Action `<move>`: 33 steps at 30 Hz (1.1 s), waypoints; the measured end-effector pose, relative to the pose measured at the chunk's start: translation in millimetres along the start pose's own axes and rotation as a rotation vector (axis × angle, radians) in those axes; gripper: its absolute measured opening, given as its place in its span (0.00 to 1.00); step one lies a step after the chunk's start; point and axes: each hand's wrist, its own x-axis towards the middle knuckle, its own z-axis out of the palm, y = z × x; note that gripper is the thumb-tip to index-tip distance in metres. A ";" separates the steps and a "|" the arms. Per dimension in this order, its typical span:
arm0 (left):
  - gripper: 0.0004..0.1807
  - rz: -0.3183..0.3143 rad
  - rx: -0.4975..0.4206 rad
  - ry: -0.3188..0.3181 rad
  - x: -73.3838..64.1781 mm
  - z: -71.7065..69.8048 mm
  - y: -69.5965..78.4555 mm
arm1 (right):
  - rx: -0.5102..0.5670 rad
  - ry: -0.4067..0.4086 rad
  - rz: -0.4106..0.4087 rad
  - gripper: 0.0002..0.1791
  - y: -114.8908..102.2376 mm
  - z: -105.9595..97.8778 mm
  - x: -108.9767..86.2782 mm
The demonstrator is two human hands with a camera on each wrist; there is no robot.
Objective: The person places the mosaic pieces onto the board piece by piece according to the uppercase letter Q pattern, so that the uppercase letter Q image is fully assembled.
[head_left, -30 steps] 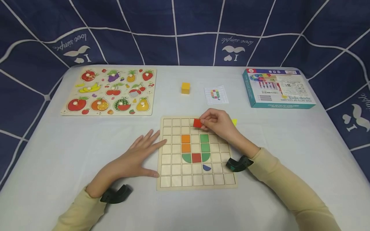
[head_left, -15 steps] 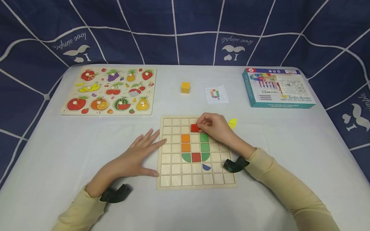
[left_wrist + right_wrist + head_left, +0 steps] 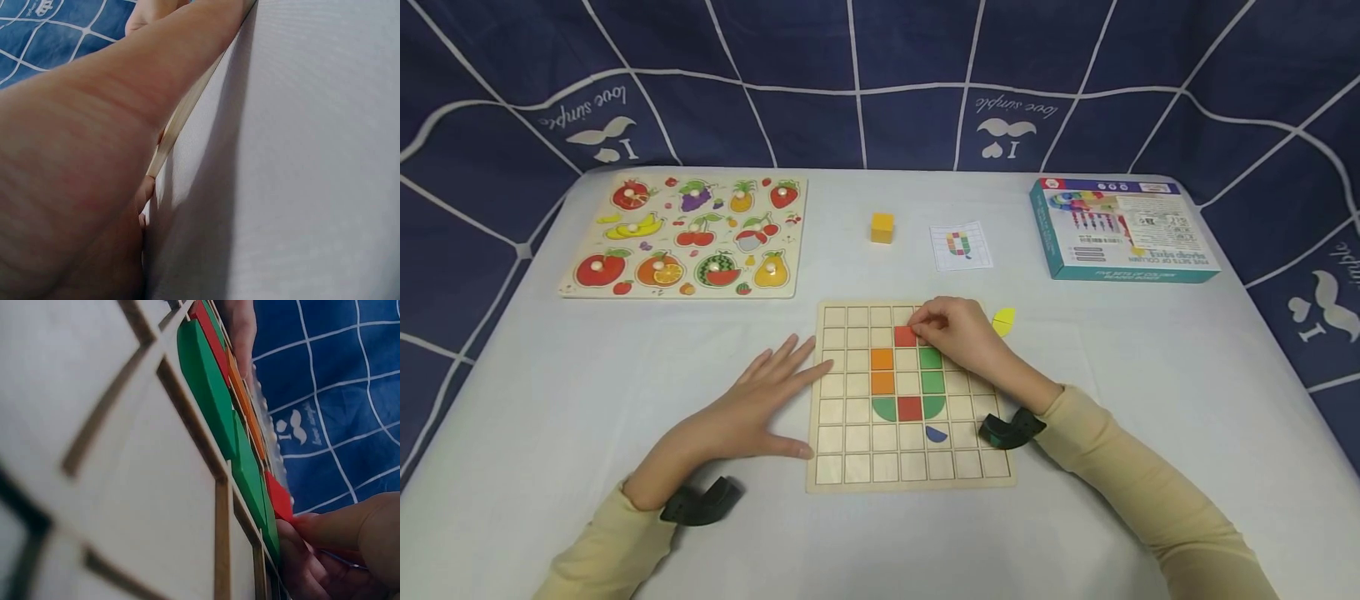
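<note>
Thumb and finger of my right hand [image 3: 958, 333] pinch the edge of a red square tile [image 3: 905, 336]. In the head view the tile lines up with a second-row cell of the wooden grid board [image 3: 842, 471]; in the right wrist view the red tile [image 3: 279, 497] slants at the fingertips. My left hand [image 3: 748, 412] lies with spread fingers along the board's left edge, thumb and a fingertip at the rim. Orange squares [image 3: 882, 372], green squares [image 3: 931, 371], two green rounded pieces [image 3: 885, 409] and another red square [image 3: 910, 409] sit in cells below.
A blue half-round piece [image 3: 936, 435] lies loosely on the board. Yellow pieces [image 3: 1003, 322] lie beyond my right wrist. Further back are a pattern card [image 3: 961, 247], a yellow cube [image 3: 882, 227], a fruit puzzle board [image 3: 681, 237] and a teal-edged box [image 3: 1120, 229].
My right hand has brought the red tile from the top row toward me, down to the second-row cell, where it now looks level with the grid. The left hand stays still.
</note>
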 end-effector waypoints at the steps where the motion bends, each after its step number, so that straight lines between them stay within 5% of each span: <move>1: 0.60 -0.001 -0.001 -0.001 -0.1 -0.2 0.2 | -0.006 0.000 -0.002 0.03 -0.1 0.1 -0.1; 12: 0.60 -0.003 0.001 0.000 0.8 0.4 0.4 | 0.064 -0.026 -0.023 0.06 5.7 -25.5 -7.3; 22: 0.60 -0.003 -0.003 -0.007 0.9 -0.9 0.9 | 0.074 0.075 0.110 0.11 44.6 -77.0 -35.1; 28: 0.60 -0.002 0.000 -0.010 1.2 -1.2 0.6 | 0.009 0.140 0.174 0.09 66.3 -82.6 -49.8; 33: 0.60 0.004 -0.003 -0.006 1.3 -0.8 -0.2 | -0.037 0.140 0.147 0.11 77.3 -80.1 -51.8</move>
